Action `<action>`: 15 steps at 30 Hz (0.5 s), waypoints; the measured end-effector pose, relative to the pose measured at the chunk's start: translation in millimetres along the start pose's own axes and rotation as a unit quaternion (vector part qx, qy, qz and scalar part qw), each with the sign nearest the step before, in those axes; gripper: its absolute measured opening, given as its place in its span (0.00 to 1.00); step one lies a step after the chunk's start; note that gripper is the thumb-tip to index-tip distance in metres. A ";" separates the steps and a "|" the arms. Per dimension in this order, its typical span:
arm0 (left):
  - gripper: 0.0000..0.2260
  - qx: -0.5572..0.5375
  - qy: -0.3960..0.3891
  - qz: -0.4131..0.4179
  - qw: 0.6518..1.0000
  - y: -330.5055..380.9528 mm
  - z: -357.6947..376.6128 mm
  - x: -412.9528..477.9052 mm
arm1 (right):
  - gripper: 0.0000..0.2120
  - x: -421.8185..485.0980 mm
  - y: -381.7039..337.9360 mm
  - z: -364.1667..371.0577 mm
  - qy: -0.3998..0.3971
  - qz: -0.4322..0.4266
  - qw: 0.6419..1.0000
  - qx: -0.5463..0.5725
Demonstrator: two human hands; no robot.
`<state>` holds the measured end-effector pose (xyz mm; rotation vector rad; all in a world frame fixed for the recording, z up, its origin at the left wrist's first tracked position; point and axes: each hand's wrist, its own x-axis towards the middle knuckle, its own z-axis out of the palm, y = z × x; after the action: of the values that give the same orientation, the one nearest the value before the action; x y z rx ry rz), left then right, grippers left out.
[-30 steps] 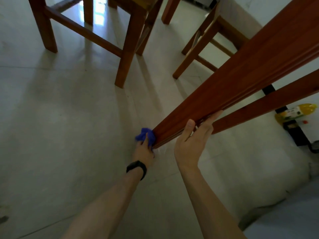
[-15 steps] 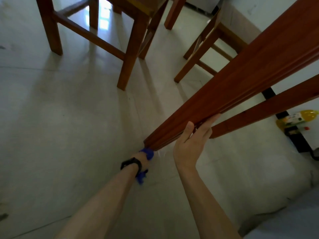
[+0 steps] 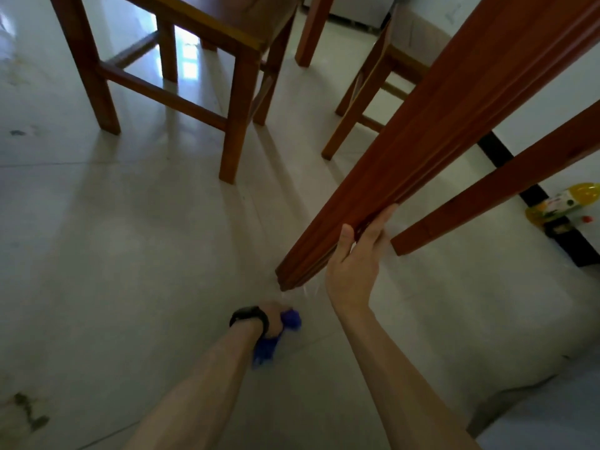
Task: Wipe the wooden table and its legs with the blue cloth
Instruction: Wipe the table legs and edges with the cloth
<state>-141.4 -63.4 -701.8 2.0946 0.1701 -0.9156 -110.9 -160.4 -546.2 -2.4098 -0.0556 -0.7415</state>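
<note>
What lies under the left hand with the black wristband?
A crumpled blue cloth hangs below the left hand, which grips it; its fingers are hidden behind the wrist.

Table leg (image 3: 422, 141) stands right of the chair (image 3: 234, 125) (bottle (image 3: 565, 203) on floor (image 3: 97, 238), farther right).
</note>
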 end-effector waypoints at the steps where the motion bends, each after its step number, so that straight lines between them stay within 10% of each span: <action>1: 0.21 -0.011 -0.015 -0.013 1.000 -10.2 -0.7 -3.6 | 0.32 0.0 -0.2 -1.3 -0.004 -0.007 1.000 0.001; 9: 0.24 -0.315 0.312 0.162 0.882 46.6 -22.7 -19.3 | 0.33 0.1 -0.5 -10.0 -0.023 0.006 1.000 0.010; 15: 0.29 0.007 0.134 0.040 0.990 22.2 -11.5 -23.0 | 0.34 1.3 6.0 -15.0 -0.048 -0.005 0.999 0.006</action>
<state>-142.7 -65.1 -667.9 2.2155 0.2180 -0.5874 -116.0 -173.9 -539.0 -2.4333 -0.1107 -0.6287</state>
